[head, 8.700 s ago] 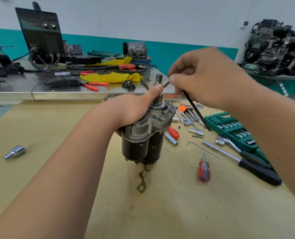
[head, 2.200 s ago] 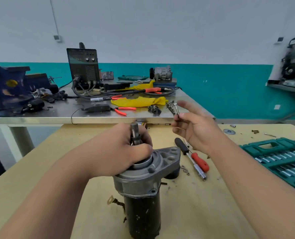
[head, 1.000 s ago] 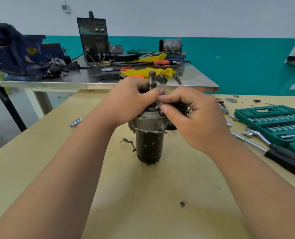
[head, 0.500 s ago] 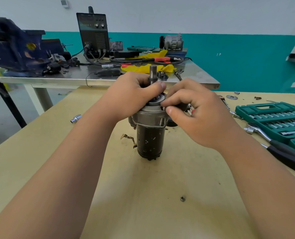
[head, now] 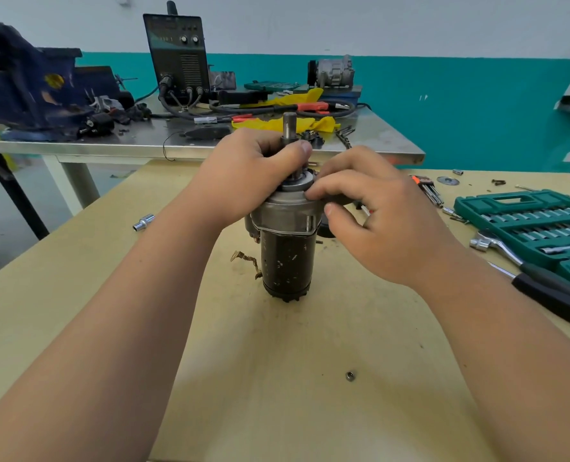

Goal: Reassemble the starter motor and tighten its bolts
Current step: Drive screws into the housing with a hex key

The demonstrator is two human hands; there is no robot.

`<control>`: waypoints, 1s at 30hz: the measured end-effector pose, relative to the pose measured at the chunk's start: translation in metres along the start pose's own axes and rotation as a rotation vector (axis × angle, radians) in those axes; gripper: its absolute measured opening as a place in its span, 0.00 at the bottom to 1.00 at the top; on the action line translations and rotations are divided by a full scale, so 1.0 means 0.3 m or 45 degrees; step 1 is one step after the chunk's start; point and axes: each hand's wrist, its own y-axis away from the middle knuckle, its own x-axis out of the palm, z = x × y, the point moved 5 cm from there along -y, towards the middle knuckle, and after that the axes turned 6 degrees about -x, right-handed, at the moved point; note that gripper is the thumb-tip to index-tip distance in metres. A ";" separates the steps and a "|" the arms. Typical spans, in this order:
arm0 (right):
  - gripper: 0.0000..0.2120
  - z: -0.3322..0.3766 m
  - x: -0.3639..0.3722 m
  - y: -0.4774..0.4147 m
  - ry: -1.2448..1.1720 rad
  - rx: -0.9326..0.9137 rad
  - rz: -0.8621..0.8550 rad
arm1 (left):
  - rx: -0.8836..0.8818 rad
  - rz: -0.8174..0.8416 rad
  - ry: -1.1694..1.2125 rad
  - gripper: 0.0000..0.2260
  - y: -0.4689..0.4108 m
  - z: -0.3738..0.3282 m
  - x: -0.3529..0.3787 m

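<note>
The starter motor (head: 287,258) stands upright on the wooden table (head: 277,378), black body below, grey metal housing above, its shaft (head: 289,126) pointing up. My left hand (head: 243,176) grips the top of the housing, thumb against the shaft's base. My right hand (head: 373,215) curls round the housing's right side, forefinger and thumb pinched at its upper edge; what they pinch is hidden. A small nut (head: 350,376) lies loose on the table in front.
A green socket set case (head: 527,218) lies at right with a ratchet (head: 497,245) and black-handled tools (head: 557,295). A socket (head: 143,222) lies at left. Hex keys (head: 427,190) and a washer (head: 447,180) lie behind. The steel bench (head: 110,145) holds a welder and a vise.
My right hand, earlier held up with a bolt, has come down onto the housing's right side. The fingertips have shifted slightly over the last second. The left hand keeps its grip.
</note>
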 end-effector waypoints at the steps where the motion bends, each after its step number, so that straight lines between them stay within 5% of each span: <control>1: 0.11 0.003 0.001 0.002 0.039 -0.020 -0.019 | 0.011 -0.033 0.031 0.17 0.004 0.003 -0.002; 4: 0.10 0.013 -0.003 -0.002 0.097 -0.069 -0.072 | 0.133 -0.164 0.144 0.16 0.046 0.013 -0.005; 6: 0.10 0.012 -0.009 -0.004 0.019 -0.120 -0.066 | 0.302 -0.229 0.000 0.14 0.091 0.017 0.006; 7: 0.10 -0.005 -0.017 -0.008 -0.096 -0.090 -0.088 | 0.351 -0.240 -0.121 0.21 0.108 0.027 0.016; 10: 0.14 -0.185 -0.087 -0.018 -0.679 0.427 -0.547 | 0.281 -0.253 -0.287 0.42 0.121 0.070 0.033; 12: 0.12 -0.352 -0.103 0.005 -0.592 0.855 -0.722 | 0.194 -0.279 -0.269 0.47 0.116 0.085 0.034; 14: 0.09 -0.479 -0.068 0.030 -0.200 1.086 -0.399 | 0.135 -0.292 -0.201 0.46 0.110 0.097 0.034; 18: 0.11 -0.530 0.081 0.061 0.259 1.001 0.216 | 0.159 -0.283 -0.081 0.40 0.111 0.098 0.041; 24: 0.13 -0.312 0.310 0.005 0.425 0.466 0.820 | 0.325 -0.308 -0.101 0.35 0.155 0.048 0.052; 30: 0.14 -0.271 0.354 0.000 0.556 0.473 1.129 | 0.316 -0.208 -0.126 0.38 0.171 0.031 0.051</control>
